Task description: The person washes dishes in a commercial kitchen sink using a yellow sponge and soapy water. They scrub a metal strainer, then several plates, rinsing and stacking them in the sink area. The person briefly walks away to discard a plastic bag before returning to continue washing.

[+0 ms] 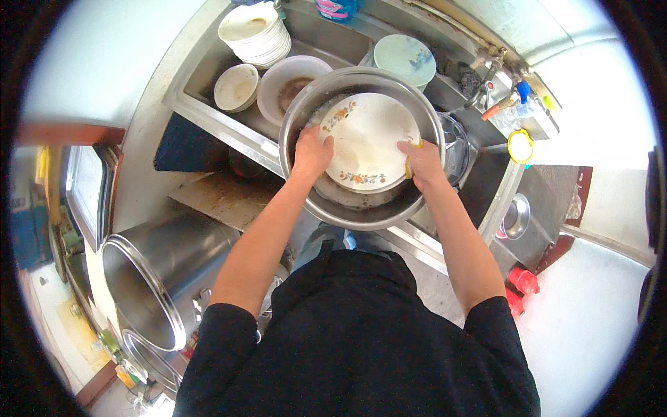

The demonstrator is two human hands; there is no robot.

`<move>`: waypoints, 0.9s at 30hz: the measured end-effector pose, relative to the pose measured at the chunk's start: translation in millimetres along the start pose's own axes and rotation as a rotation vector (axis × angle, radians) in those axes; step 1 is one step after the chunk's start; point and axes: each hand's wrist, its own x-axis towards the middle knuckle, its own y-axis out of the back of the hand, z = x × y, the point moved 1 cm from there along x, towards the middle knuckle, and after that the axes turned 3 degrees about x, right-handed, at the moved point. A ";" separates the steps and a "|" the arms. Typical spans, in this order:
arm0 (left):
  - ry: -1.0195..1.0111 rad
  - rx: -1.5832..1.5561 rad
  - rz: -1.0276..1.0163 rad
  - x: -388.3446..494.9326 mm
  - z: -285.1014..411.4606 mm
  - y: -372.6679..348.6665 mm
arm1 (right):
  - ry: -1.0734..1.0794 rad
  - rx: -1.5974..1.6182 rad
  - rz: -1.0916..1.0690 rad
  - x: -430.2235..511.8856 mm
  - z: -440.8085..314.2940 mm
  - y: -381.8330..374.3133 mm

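A wide stainless steel basin (363,220) with foamy water sits over the sink in front of me. Inside it, my left hand (313,152) grips the left rim of a white plate with a floral border (371,140); more plate rims show beneath it. At the plate's right rim, my right hand (423,160) has its thumb on top, with a yellow-edged scrubbing cloth or sponge (408,162) held against the rim. The fingers of both hands are partly hidden below the plates.
Behind the basin stand a stack of white dishes (260,39), small bowls (236,87), a pale plastic bowl (268,96) and a light green bowl (404,58). Taps (492,73) are at the right rear. A large steel pot (172,276) lies at lower left.
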 end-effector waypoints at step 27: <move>-0.074 0.125 -0.137 8.5 -5.7 4.7 | 0.648 -1.379 -0.282 13.4 2.4 -63.1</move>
